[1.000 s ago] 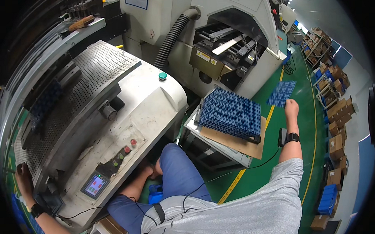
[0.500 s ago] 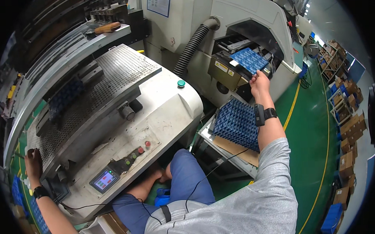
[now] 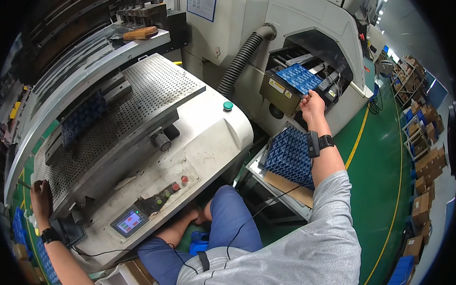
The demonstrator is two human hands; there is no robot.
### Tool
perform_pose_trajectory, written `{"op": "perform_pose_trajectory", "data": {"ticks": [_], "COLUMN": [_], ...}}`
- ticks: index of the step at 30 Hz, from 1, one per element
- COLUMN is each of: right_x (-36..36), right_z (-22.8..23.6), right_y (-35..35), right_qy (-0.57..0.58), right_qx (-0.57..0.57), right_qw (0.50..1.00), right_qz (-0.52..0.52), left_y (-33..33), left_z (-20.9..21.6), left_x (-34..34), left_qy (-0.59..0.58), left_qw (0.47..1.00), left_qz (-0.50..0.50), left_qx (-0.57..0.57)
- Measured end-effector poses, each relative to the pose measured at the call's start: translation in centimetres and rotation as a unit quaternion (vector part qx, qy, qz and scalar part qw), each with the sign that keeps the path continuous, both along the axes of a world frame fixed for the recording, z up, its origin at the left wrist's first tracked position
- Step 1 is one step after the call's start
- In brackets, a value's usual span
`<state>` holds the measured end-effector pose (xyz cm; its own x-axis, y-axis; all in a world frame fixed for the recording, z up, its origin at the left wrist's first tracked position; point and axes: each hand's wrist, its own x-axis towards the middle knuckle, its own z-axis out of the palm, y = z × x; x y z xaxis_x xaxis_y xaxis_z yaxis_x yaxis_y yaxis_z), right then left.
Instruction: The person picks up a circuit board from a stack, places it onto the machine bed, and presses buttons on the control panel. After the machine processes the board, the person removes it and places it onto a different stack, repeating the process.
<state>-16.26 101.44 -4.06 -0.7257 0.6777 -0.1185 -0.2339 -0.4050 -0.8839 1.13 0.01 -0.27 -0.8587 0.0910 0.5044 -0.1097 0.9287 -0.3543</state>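
My right hand point(image 3: 313, 107) reaches out at the upper right. Its fingers pinch the near corner of a flat blue circuit board panel point(image 3: 298, 77), which lies level over the rails in the machine's opening. Below that forearm stands a stack of blue circuit board panels point(image 3: 290, 153) on a small stand. At the far left, my left hand point(image 3: 41, 200) is curled at the end of the perforated metal plate point(image 3: 163, 79); what its fingers close on is hidden. Another dark blue panel point(image 3: 82, 120) sits by a bar on that plate.
Before me is a white machine top with a touch screen point(image 3: 129, 222), red and green buttons point(image 3: 176, 186) and a green button point(image 3: 228, 106). A black ribbed hose point(image 3: 240, 61) rises behind it. A wooden-handled tool point(image 3: 140, 33) lies on the upper frame. Shelves and cartons point(image 3: 422, 201) line the right.
My right hand and the panel it pinches have shifted slightly left relative to the machine opening. The view has turned a little. My left hand stays where it was.
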Motion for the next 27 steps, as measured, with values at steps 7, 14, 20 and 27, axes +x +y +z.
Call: {"op": "perform_pose_trajectory", "data": {"ticks": [7, 14, 20, 27], "right_x": [-1.8, -3.6, -3.9, -2.2], "right_z": [-0.5, 0.0, 0.3, -0.6], "right_y": [2.3, 4.4, 4.5, 0.2], "right_qy": [0.036, 0.079, 0.144, 0.074], "right_qx": [-0.095, -0.141, -0.178, -0.113], "right_qw": [0.995, 0.986, 0.973, 0.989], "right_qz": [0.003, -0.049, -0.019, 0.06], "left_y": [-0.8, 0.0, 0.3, -1.2], "left_z": [-0.1, 0.4, 0.2, 0.0], "left_x": [-0.3, 0.0, 0.0, 0.1], "left_qy": [0.022, -0.016, 0.029, -0.055], "left_qw": [0.995, 0.979, 0.979, 0.998], "left_qz": [0.014, 0.075, 0.015, 0.039], "left_qx": [0.093, 0.191, 0.203, 0.01]}}
